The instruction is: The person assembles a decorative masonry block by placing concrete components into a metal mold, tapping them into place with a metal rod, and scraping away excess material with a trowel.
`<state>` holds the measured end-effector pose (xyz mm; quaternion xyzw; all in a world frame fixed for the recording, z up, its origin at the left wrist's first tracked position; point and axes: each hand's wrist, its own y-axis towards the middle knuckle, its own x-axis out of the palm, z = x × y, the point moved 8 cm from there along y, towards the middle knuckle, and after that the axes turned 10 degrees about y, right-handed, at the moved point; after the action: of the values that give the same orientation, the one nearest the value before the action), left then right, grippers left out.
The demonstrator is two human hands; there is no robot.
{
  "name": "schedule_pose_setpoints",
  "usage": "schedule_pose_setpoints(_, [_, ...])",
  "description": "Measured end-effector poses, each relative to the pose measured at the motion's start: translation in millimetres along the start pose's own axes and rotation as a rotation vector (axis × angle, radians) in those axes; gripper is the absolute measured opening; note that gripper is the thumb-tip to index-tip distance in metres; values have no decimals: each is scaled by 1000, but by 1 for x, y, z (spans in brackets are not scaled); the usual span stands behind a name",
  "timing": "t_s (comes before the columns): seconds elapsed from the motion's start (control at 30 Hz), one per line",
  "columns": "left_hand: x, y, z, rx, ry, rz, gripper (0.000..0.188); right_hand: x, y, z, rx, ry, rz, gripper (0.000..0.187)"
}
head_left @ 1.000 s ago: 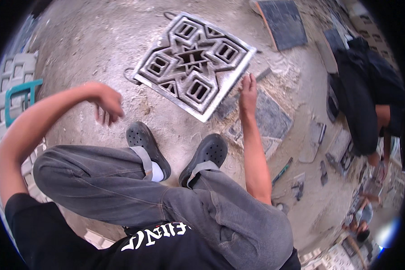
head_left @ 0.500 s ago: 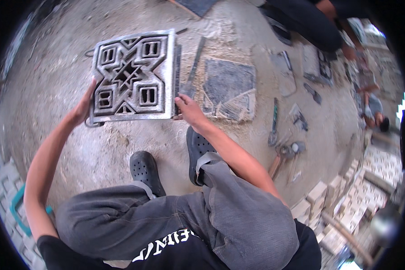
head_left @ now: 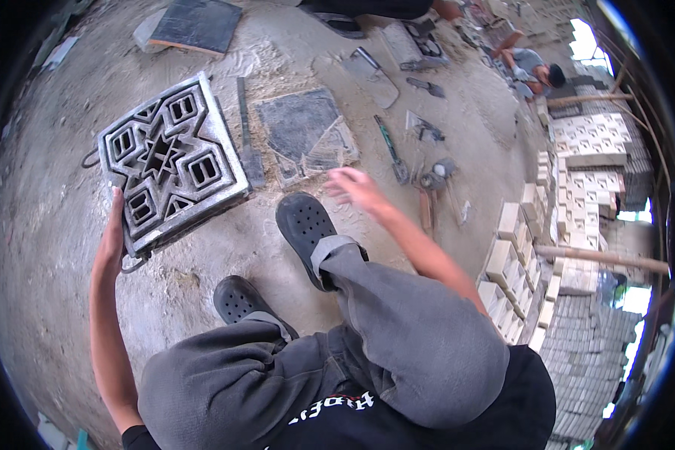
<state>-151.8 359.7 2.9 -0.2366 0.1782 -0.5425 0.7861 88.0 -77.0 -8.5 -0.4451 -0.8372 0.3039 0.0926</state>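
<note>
A square, dusty grey metal block mould [head_left: 181,156], with a cut-out star and four slotted corners, stands tilted over the ground at the left. My left hand [head_left: 111,236] grips its left side near the lower corner, thumb along the edge and the other fingers hidden behind. My right hand [head_left: 355,189] is off the mould, slightly blurred, fingers apart with nothing in them. It hovers by the near right corner of a dark square plate [head_left: 300,124], which lies in sandy powder. A long flat metal bar [head_left: 245,124] lies between mould and plate.
Another dark board [head_left: 196,26] lies at the back. To the right are a trowel [head_left: 371,79], a green-handled tool [head_left: 390,142], and a brush-like tool [head_left: 425,86]. Pale blocks [head_left: 511,240] are stacked at far right, with a co-worker [head_left: 532,67] beyond. My shoes [head_left: 307,229] are close by.
My right hand has let go of the mould's right side and moved right. The mould has turned and tilted, still in my left hand. The whole view has swung to the right.
</note>
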Motion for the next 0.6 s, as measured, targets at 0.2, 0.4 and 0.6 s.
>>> schedule_pose_setpoints(0.2, [-10, 4, -6, 10, -5, -15, 82, -156, -104, 50, 234, -335, 210, 40])
schedule_pose_setpoints(0.4, [4, -2, 1, -34, -14, -10, 82, -153, -109, -38, 63, -1387, -103, 33])
schedule_pose_setpoints(0.6, [-9, -6, 11, 72, 11, 92, 79, -56, -19, -128, -96, -1714, -298, 28])
